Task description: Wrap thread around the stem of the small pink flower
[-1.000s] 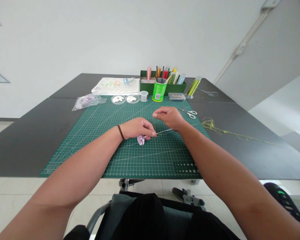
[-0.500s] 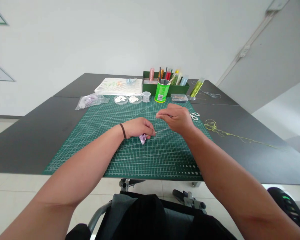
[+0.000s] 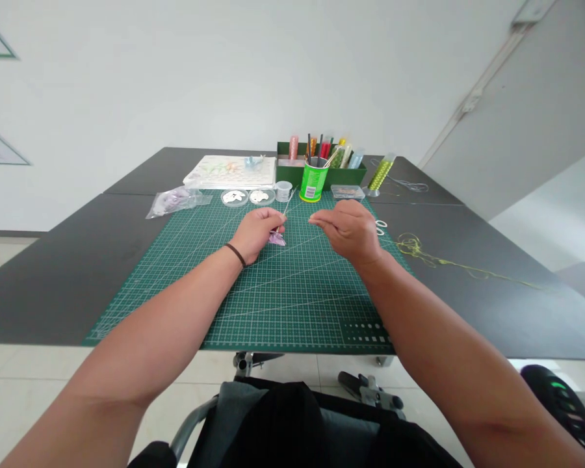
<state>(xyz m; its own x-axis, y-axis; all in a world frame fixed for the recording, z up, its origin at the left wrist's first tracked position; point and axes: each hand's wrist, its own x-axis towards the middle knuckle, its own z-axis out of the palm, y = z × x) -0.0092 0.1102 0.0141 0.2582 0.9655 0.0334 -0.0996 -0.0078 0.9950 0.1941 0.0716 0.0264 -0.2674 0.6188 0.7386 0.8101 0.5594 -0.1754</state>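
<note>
My left hand is closed around the thin stem of a small purple fabric flower. The flower hangs below the fingers, and the pale stem points up and away past the thumb. To the right, my right hand hovers above the green cutting mat with its thumb and fingertips pinched together. Whatever lies in that pinch is too fine to make out. White-handled scissors lie partly hidden behind my right hand.
Along the mat's back stand two dishes of white pieces, a small clear tub, a green can with sticks, and a flat clear box. A plastic bag lies left; tangled yellow-green thread lies right.
My left hand has moved up and slightly left, turning the flower so that its stem now points upward. My right hand stays pinched in nearly the same place.
</note>
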